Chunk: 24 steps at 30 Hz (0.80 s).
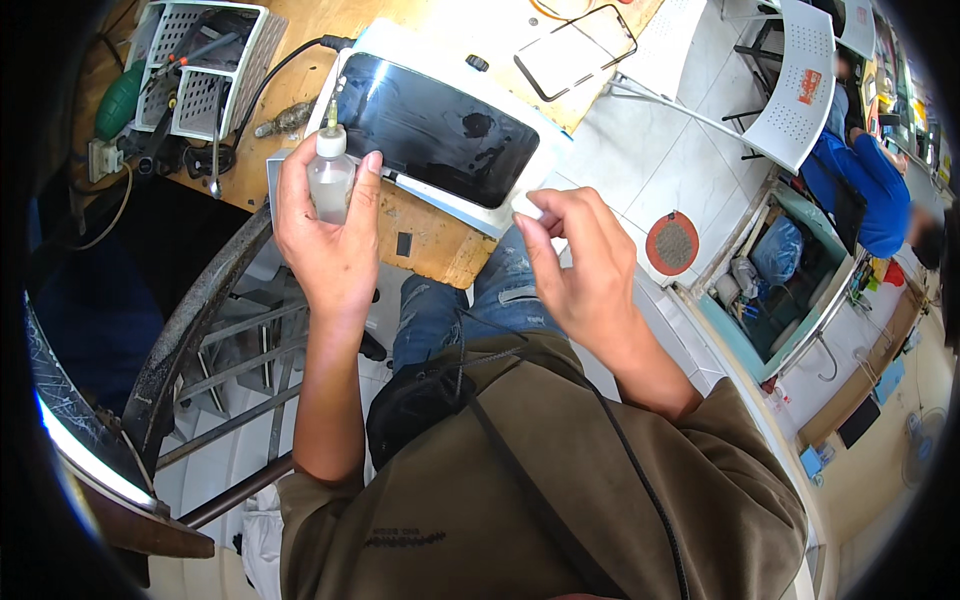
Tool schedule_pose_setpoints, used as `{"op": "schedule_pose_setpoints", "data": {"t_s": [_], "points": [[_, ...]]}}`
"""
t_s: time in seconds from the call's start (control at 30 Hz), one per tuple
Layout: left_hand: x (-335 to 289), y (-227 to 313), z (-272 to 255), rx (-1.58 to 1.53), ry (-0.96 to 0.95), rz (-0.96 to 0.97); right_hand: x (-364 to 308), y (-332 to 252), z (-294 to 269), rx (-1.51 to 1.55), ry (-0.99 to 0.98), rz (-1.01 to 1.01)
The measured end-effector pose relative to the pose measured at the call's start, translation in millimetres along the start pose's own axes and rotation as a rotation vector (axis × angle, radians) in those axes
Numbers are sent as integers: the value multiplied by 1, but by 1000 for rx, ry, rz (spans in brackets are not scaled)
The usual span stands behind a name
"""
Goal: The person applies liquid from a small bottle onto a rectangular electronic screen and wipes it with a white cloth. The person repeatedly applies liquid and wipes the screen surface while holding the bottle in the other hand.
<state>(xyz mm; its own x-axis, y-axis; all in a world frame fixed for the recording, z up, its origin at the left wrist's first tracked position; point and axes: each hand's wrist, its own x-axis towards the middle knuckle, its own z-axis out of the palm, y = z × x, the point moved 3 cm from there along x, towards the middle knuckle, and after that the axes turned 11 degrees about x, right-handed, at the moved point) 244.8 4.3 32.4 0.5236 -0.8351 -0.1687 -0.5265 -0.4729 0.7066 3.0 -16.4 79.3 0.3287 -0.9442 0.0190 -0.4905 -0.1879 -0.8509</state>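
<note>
My left hand point(330, 230) is wrapped round a small clear bottle point(330, 185) with a thin needle tip pointing away from me. Some clear liquid shows inside it. Between the thumb and fingers of my right hand point(590, 260) is a small white piece point(527, 206), too small to name surely. Just beyond both hands, a dark phone screen point(430, 130) lies face up on a white flat machine point(545, 150). Wet-looking smears and a dark blotch mark its glass. The bottle is at the screen's left end, and the white piece is near its right end.
A white plastic basket point(262, 60) of tools stands at the far left, beside a green air blower point(120, 103). A black cable point(275, 85) runs to the machine. A thin black frame point(575, 52) lies beyond it. At the right, a person in blue point(865, 190) sits.
</note>
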Motion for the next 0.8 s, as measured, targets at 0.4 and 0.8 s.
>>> {"op": "schedule_pose_setpoints", "data": {"t_s": [0.4, 0.8], "points": [[7, 2, 6, -3, 39, 57, 32, -19, 64, -87, 23, -175], [6, -4, 5, -45, 43, 41, 3, -8, 7, -51, 45, -112]]}}
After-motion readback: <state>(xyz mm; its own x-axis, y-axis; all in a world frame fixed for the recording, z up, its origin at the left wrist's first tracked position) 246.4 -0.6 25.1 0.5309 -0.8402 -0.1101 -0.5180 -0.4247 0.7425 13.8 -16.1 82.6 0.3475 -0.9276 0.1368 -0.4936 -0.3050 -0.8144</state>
